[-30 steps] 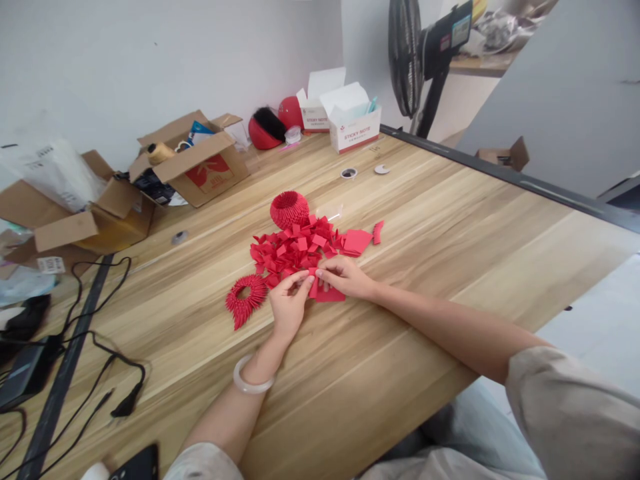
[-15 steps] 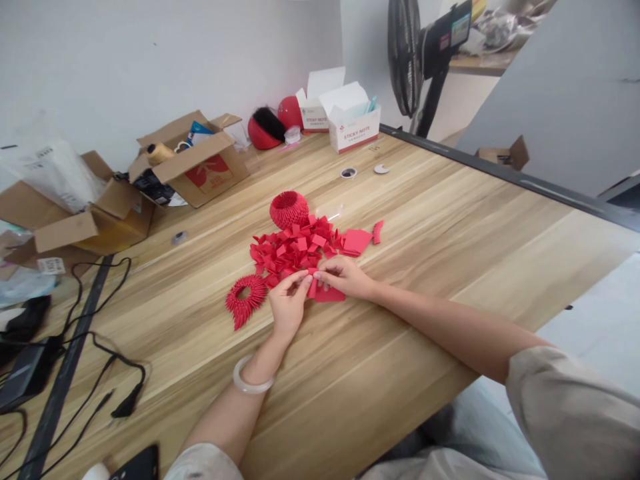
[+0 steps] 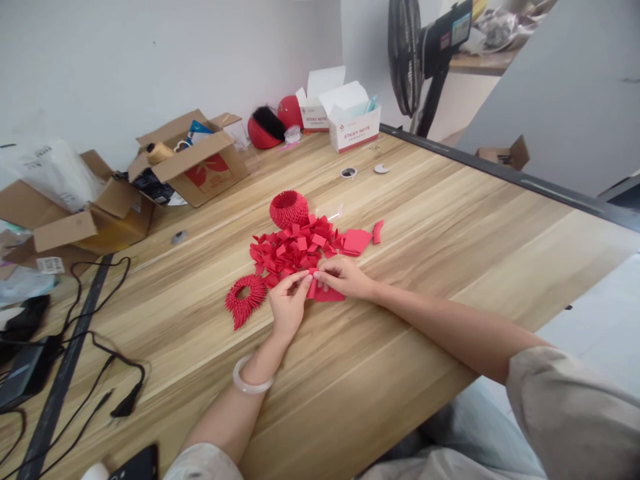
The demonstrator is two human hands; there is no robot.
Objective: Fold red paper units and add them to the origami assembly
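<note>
My left hand [image 3: 290, 302] and my right hand [image 3: 346, 277] pinch a small strip of red paper [image 3: 313, 288] between them, fingertips close together. Under and beside my right fingers lies a flat red paper sheet [image 3: 331, 295]. Just beyond my hands spreads a heap of small folded red paper pieces [image 3: 295, 247]. A red ring of interlocked folded paper with a tapering tail [image 3: 245, 300] rests left of my left hand. Behind the heap stands a round red folded-paper bowl [image 3: 289, 209]. To the right are stacked red paper squares [image 3: 357, 242] and a short joined paper strip [image 3: 377, 231].
Open cardboard boxes [image 3: 210, 180] stand along the wall at the left, and white sticky note boxes [image 3: 354, 133] at the back. Black cables [image 3: 133, 363] and a dark phone [image 3: 140, 463] lie at the left. A fan [image 3: 405, 60] stands past the table's far edge.
</note>
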